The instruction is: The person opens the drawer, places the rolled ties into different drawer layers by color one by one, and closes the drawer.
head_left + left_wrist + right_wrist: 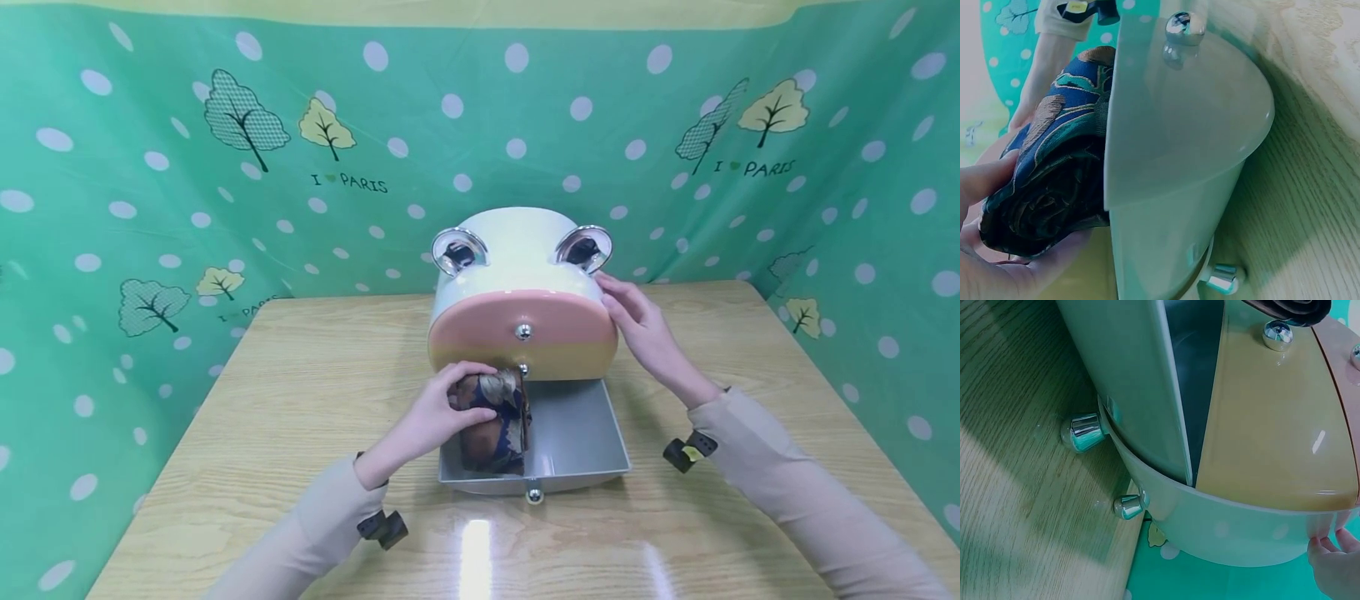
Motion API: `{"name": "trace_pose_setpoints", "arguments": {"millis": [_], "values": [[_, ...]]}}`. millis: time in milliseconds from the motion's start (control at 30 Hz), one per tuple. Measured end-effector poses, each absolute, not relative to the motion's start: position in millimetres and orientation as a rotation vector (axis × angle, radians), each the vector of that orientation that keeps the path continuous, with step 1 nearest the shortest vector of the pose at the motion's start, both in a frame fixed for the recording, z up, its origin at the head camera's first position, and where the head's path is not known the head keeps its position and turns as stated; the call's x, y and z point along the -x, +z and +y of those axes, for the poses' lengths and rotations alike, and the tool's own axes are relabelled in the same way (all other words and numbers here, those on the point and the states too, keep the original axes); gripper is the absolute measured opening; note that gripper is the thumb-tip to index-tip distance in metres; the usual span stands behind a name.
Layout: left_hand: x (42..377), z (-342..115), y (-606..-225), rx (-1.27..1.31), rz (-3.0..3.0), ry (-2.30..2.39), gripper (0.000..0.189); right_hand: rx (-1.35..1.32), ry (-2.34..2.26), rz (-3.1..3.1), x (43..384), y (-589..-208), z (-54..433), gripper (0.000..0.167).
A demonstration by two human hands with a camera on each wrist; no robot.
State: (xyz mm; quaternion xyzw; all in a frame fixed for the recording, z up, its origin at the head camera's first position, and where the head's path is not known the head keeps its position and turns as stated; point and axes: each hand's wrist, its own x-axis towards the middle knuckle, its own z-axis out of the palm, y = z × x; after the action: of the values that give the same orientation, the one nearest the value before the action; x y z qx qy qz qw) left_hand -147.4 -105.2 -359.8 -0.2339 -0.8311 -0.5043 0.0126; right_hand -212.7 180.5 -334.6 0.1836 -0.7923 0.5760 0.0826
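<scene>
My left hand [433, 412] grips a rolled-up patterned cloth [491, 433], dark blue with brown and pale motifs. In the left wrist view, the layers of the rolled cloth [1047, 206] show as a dark spiral at its end. The cloth is over the left part of a pulled-out grey drawer [577, 425]; whether it touches the bottom cannot be told. This is the lowest drawer of a frog-faced cabinet [517, 242] with white sides and shiny round eyes. My right hand [641, 329] rests its fingertips against the cabinet's right side; they also appear on the wall in the right wrist view.
Two drawer fronts, one pink [487, 321] and one yellow [566, 360], are shut above the pulled-out drawer, each with a silver knob. The cabinet stands on a wood-grain table [315, 417]. A green dotted curtain [420, 167] hangs behind and at the sides.
</scene>
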Motion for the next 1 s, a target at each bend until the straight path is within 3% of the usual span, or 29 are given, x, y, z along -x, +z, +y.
{"name": "trace_pose_setpoints", "arguments": {"millis": [1000], "values": [[153, -88, -374, 0.822, -2.792, -1.300, 0.037, -0.548, 1.716, -2.377, 211, -335, 180, 0.039]]}}
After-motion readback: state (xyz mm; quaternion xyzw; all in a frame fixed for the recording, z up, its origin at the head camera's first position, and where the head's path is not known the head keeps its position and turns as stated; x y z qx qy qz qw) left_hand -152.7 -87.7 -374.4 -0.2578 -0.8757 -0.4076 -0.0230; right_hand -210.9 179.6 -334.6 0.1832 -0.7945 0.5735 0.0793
